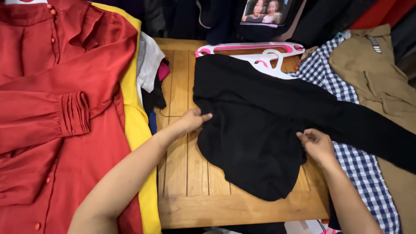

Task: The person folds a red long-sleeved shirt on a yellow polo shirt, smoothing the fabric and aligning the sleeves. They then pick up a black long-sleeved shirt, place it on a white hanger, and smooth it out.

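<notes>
Hangers (264,54) (pink, white) lie behind black garment (251,130), hands (193,120) pinching it

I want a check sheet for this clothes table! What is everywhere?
Surface: wooden slatted table, partly bare.
Job's things: black garment lying spread on the table.
Clutter: red blouse over a yellow garment at left; checked shirt and tan garment at right; pink-and-white hangers behind.
Grips: left hand and right hand each pinch the black garment's edge.
Cables: nothing seen.
Surroundings: dark clothes and a photo behind.
</notes>
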